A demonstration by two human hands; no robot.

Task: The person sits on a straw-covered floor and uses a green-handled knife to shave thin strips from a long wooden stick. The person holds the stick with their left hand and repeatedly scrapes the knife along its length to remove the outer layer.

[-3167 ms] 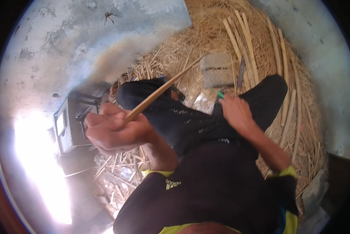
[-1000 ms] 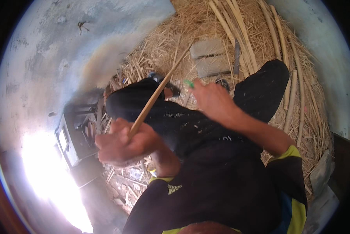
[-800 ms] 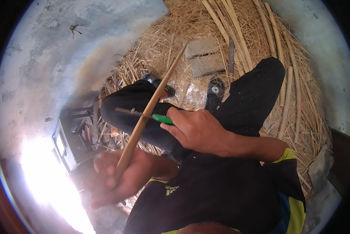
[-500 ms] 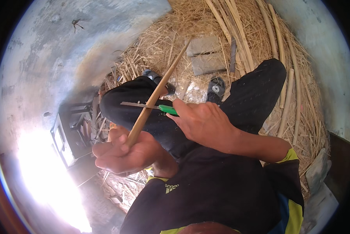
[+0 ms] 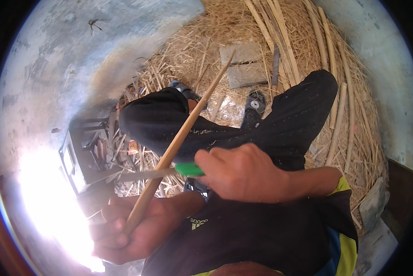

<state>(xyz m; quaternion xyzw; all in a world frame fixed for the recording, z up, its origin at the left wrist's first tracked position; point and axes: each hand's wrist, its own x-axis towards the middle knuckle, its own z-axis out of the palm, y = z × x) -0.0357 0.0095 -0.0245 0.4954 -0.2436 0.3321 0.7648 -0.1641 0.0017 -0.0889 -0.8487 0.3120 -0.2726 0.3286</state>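
My left hand (image 5: pixel 144 225) is closed around the thick lower end of a long tapered wooden stick (image 5: pixel 184 131). The stick slants up and away to the right, its thin tip over grey blocks on the floor. In my right hand (image 5: pixel 243 172) is a knife with a green handle (image 5: pixel 188 169), the fingers wrapped round the grip. Its narrow blade (image 5: pixel 144 175) points left and crosses the stick a little above my left hand, touching or very near the wood. Motion blurs the blade slightly.
Straw and shavings (image 5: pixel 225 23) cover the floor around my legs. Two grey blocks (image 5: pixel 246 75) lie ahead, with a long dark blade (image 5: pixel 275 66) beside them. Long poles (image 5: pixel 339 106) lie along the right wall. A dark wooden frame (image 5: pixel 80 154) with scraps stands at left.
Both hands have come down toward my body, the left also further left. The stick has moved with it, and the knife now crosses it lower, nearer my left hand.
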